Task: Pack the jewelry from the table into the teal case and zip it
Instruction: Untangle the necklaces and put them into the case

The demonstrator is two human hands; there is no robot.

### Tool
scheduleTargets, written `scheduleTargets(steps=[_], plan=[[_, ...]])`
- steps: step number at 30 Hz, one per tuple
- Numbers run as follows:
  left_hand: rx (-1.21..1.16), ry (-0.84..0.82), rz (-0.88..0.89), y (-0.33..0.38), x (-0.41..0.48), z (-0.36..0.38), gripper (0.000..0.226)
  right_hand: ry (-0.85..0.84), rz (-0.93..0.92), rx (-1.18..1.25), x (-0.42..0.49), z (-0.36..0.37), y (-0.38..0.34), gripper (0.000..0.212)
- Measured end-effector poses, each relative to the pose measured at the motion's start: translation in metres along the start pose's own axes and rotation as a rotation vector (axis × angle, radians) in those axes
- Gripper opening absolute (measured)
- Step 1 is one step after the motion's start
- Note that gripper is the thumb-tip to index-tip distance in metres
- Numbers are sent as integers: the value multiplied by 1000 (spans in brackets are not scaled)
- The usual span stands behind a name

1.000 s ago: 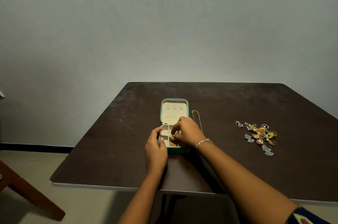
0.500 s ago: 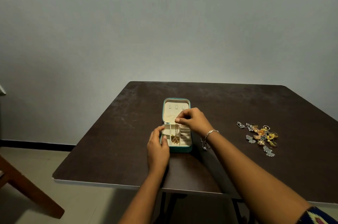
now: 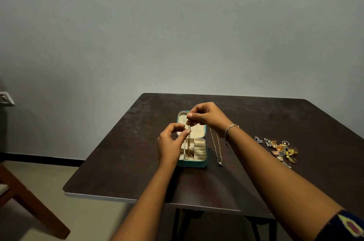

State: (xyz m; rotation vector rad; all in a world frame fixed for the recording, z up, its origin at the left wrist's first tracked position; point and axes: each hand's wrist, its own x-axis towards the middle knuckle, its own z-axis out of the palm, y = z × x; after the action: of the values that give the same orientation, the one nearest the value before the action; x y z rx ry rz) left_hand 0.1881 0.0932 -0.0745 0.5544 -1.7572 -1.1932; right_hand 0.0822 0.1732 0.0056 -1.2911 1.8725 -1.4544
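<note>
The teal case (image 3: 197,163) lies open on the dark table (image 3: 226,185), its cream lid flat behind the compartments. My right hand (image 3: 208,115) hovers over the lid and pinches the top of a thin beaded necklace (image 3: 189,142), which hangs down with its gold pendant resting in a case compartment. My left hand (image 3: 171,142) is raised just left of the chain, fingers apart, the thumb tip close to it. A second thin chain (image 3: 215,145) lies on the table right of the case. A pile of gold, orange and silver jewelry (image 3: 279,149) sits further right.
A wooden chair leg (image 3: 29,207) stands on the floor at the lower left. The table's front edge (image 3: 149,200) runs below my forearms. A grey wall is close behind the table.
My right hand has risen from the case, drawing the beaded necklace up out of the compartment. My left hand has let go of the case's edge and lifted beside the chain.
</note>
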Motion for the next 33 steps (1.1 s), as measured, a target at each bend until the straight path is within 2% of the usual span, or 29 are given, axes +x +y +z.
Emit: scheduleTargets(steps=[4, 8, 14, 17, 23, 26, 30, 33], plan=[[43, -102, -17, 11, 14, 1, 6, 20, -25, -11, 2, 1, -3, 12], [-34, -145, -42, 17, 26, -4, 5, 43, -1, -7, 2, -1, -2, 19], [-88, -210, -113, 22, 34, -10, 9, 35, 110, 147, 0, -7, 5, 33], [-196, -230, -209, 29, 34, -14, 13, 3, 175, 166, -3, -9, 11, 32], [-392, -222, -332, 36, 36, -19, 17, -47, 199, 42, -10, -16, 29, 24], [-571, -221, -386, 35, 39, -20, 20, -65, 229, 11, -14, -19, 39, 21], [-797, -204, -421, 35, 42, -26, 23, -48, 281, 37, -21, -25, 53, 20], [-858, -178, -424, 34, 43, -30, 22, -25, 306, 44, -26, -32, 60, 21]])
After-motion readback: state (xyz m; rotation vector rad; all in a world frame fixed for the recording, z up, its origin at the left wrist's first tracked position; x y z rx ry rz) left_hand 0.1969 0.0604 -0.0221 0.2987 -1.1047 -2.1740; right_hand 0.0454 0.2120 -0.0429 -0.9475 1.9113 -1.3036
